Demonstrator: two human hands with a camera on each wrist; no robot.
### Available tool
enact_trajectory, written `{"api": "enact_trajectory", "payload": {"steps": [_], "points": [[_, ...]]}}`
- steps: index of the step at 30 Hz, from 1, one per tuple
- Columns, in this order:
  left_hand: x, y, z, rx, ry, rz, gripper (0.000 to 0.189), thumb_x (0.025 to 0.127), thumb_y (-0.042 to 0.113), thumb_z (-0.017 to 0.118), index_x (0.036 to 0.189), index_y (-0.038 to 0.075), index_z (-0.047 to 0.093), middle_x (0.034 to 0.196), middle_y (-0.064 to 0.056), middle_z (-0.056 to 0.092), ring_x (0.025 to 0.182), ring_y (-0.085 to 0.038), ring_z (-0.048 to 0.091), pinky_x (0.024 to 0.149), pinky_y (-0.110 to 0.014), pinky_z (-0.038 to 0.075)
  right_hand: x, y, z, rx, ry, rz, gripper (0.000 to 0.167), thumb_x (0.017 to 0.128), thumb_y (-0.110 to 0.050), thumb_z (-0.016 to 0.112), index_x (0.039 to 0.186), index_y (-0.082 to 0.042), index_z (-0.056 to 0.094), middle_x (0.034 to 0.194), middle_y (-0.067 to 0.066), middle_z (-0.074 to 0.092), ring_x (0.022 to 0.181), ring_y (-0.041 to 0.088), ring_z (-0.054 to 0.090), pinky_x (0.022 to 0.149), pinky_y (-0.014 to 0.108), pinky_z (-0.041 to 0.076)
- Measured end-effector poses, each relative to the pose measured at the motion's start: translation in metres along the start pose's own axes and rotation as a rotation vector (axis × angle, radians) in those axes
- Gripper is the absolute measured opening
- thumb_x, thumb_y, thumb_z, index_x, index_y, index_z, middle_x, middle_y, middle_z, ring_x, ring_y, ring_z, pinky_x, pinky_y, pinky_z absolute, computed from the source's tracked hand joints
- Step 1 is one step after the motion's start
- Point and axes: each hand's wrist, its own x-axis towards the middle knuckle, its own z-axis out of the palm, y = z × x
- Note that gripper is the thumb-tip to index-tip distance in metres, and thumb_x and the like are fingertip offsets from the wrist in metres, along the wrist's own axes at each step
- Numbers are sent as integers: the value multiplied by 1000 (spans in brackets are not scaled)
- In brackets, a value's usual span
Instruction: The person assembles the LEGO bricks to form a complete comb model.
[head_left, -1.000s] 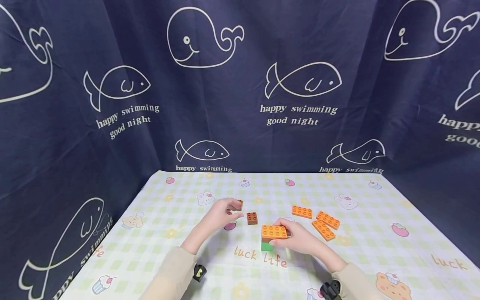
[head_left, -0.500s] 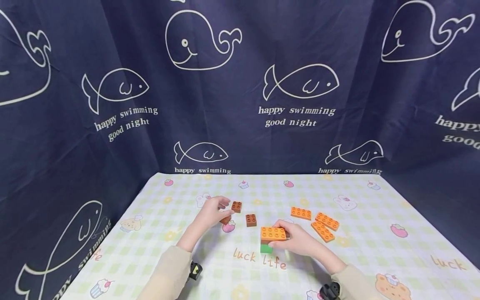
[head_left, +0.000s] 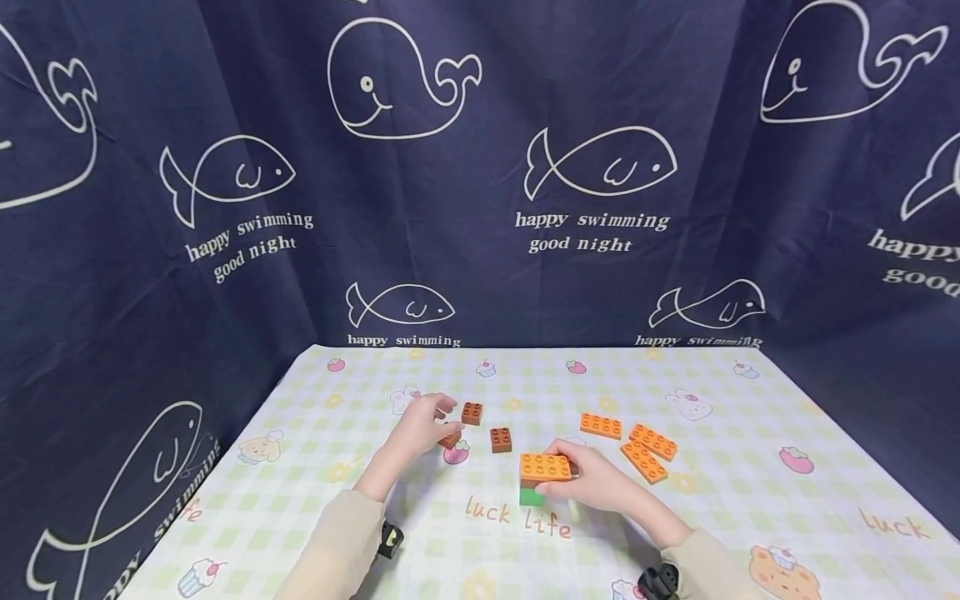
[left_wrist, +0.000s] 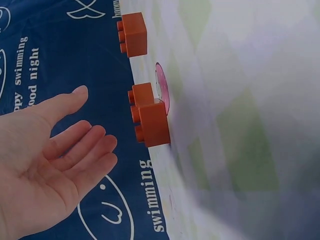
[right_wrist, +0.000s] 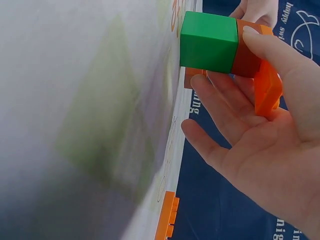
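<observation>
My left hand (head_left: 417, 425) is above a brown building brick (head_left: 450, 436), its fingers loosely bent and holding nothing. In the left wrist view a gap shows between fingertips and this near brick (left_wrist: 155, 125). Two more brown bricks, one farther back (head_left: 472, 413) and one to the right (head_left: 501, 440), stand studs up. My right hand (head_left: 596, 477) grips a small stack between thumb and fingers. This stack has a green brick (right_wrist: 209, 42) at the bottom, a brown brick (right_wrist: 245, 55) in the middle and a long orange brick (head_left: 545, 467) on top, overhanging toward the palm.
Right of the stack lie three long orange bricks: one alone (head_left: 601, 425), the other two (head_left: 654, 442) (head_left: 643, 462) side by side and close together. A checked tablecloth (head_left: 480, 550) covers the table. A dark blue curtain (head_left: 480, 208) hangs behind it.
My left hand has drawn back leftward from the far brown brick, uncovering it, and now hovers by another brown brick. The right hand keeps its grip on the stack in nearly the same place.
</observation>
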Motion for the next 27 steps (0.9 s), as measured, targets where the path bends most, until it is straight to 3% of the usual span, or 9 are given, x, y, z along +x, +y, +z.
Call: {"api": "enact_trajectory", "payload": {"steps": [9, 27], "points": [[1, -5, 4, 22, -15, -72, 36, 80, 14, 74, 109, -3, 63, 106, -18, 66, 94, -30, 62, 82, -41, 53, -1, -1, 0, -15, 15, -7, 31, 81, -39, 72, 99, -18, 57, 86, -8, 60, 75, 5, 52, 68, 21, 43], [3, -13, 15, 89, -35, -70, 35, 79, 14, 73, 107, -4, 64, 105, -19, 66, 90, -27, 64, 84, -40, 54, -1, -3, -1, 15, 6, 20, 30, 81, -37, 72, 100, -18, 58, 86, -7, 60, 74, 6, 53, 67, 21, 43]]}}
